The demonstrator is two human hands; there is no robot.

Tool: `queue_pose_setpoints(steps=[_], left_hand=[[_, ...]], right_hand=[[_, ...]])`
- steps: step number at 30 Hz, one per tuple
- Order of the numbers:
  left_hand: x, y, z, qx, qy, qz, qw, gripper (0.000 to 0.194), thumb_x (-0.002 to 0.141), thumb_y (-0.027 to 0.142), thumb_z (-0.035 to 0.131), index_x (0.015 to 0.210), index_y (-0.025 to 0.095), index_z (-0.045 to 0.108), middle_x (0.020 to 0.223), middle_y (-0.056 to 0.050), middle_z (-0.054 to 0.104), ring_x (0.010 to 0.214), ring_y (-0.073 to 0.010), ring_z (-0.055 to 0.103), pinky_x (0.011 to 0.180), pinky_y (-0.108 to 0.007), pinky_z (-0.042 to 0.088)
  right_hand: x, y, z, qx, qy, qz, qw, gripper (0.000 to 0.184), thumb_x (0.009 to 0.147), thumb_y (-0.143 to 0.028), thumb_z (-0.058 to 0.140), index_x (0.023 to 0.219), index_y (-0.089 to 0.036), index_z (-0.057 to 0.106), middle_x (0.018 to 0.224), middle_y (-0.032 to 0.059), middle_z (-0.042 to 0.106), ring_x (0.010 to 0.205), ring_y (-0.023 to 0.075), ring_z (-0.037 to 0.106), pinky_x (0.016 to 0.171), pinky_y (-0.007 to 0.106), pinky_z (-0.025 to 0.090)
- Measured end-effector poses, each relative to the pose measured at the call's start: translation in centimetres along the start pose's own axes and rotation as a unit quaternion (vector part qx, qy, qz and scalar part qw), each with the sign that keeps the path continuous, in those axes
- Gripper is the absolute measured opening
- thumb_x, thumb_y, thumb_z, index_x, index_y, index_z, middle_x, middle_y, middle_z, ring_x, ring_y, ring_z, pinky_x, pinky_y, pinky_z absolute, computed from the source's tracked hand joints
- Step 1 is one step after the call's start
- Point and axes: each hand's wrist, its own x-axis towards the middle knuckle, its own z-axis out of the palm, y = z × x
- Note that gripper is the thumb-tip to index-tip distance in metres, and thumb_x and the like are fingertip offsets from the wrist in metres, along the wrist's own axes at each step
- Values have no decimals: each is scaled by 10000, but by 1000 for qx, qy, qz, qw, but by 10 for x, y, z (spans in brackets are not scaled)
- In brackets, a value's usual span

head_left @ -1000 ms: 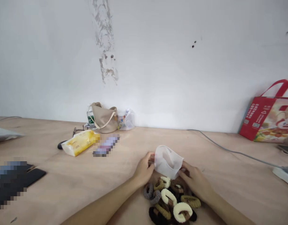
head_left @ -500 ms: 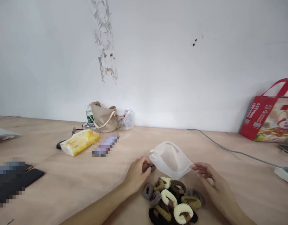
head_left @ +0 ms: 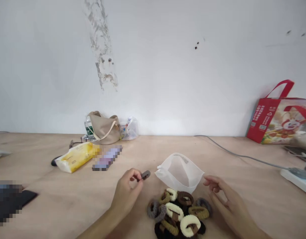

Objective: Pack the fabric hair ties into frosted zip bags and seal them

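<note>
My left hand (head_left: 126, 192) pinches a small grey-brown hair tie (head_left: 145, 175) between thumb and fingers, held just left of a frosted white zip bag (head_left: 179, 171) that lies on the wooden table (head_left: 68, 205). My right hand (head_left: 224, 200) hovers to the right of the bag, fingers loosely apart, holding nothing. A pile of fuzzy hair ties (head_left: 179, 214) in cream, brown, olive, grey and black sits between my hands, in front of the bag.
A yellow tissue pack (head_left: 74, 157) and a beige handbag (head_left: 103, 127) lie at the back left, near a clear plastic bag (head_left: 129, 128). A red gift bag (head_left: 279, 116) stands at the right. A grey cable (head_left: 242, 156) runs to a power strip (head_left: 296, 176).
Both hands have let go of the zip bag, which now lies on the table. My left hand has drawn back to the left with one hair tie pinched in it.
</note>
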Motion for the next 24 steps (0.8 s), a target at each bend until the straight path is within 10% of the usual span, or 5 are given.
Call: queue_pose_setpoints(steps=[5, 9, 15, 24], left_hand=[[25, 49, 14, -7, 37, 240, 970, 165, 774, 74, 481, 676, 202, 516, 787, -6, 660, 757, -177, 569, 711, -304, 419], [36, 67, 32, 19, -1, 234, 972, 156, 731, 45, 547, 719, 201, 560, 876, -2, 693, 872, -206, 573, 770, -346, 391], [0, 39, 20, 12, -31, 256, 966, 183, 805, 33, 477, 762, 201, 539, 785, 4, 658, 799, -181, 546, 741, -326, 379], [-18, -13, 7, -71, -254, 190, 946, 46, 783, 184, 543, 793, 209, 581, 812, -28, 623, 813, -188, 538, 746, -291, 417]], right_hand=[[3, -4, 2, -17, 14, -33, 999, 342, 833, -190, 445, 1162, -254, 511, 949, 30, 674, 782, 164, 631, 722, 283, 535], [1, -4, -5, -25, 26, -61, 997, 278, 863, -203, 436, 1118, -260, 528, 912, 19, 675, 772, 159, 642, 696, 258, 541], [-14, -13, -14, -45, -40, -77, 995, 162, 895, -305, 482, 978, -272, 617, 904, 24, 708, 837, 194, 678, 739, 282, 556], [-8, -32, -16, -115, -93, -225, 963, 240, 784, -189, 544, 997, -286, 599, 906, 0, 731, 798, 190, 695, 674, 286, 568]])
